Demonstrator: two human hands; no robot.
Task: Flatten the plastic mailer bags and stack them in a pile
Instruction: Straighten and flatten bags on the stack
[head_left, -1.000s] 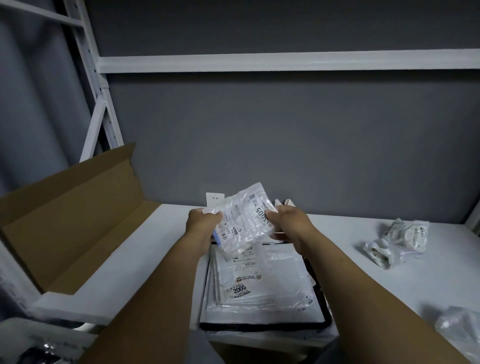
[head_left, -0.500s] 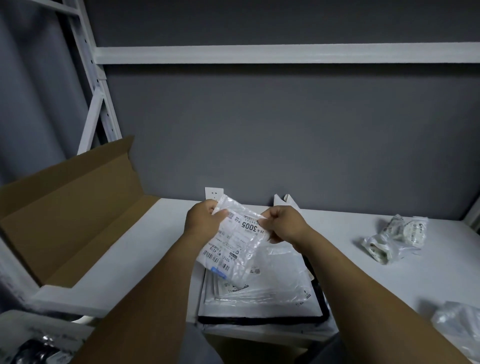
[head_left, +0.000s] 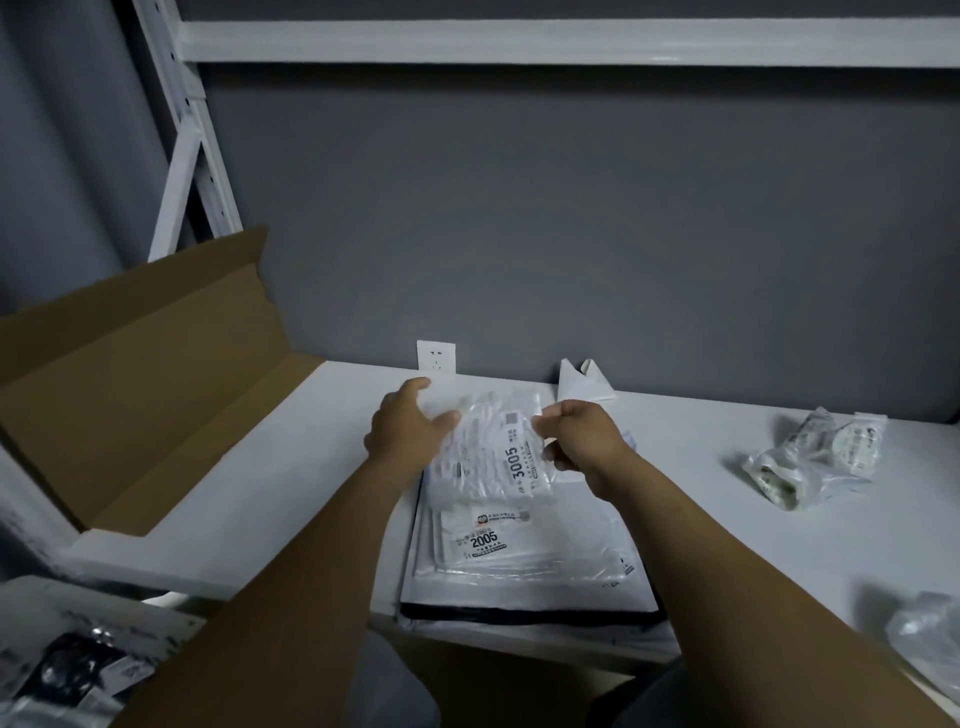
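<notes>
A person's two bare arms reach over a white surface (head_left: 291, 483). A clear plastic mailer bag (head_left: 493, 452) printed "3005" lies on the far end of a pile (head_left: 519, 551) of flattened bags. The left hand (head_left: 408, 428), fingers spread and straight, rests on the bag's left edge. The right hand (head_left: 584, 441), fingers loosely curled, sits at its right edge; whether it pinches the plastic is unclear. To flatten it well, both hands would likely sweep outward from the middle, pressing air out, then square its edges with the pile. More crumpled bags (head_left: 810, 457) wait well apart to the right.
</notes>
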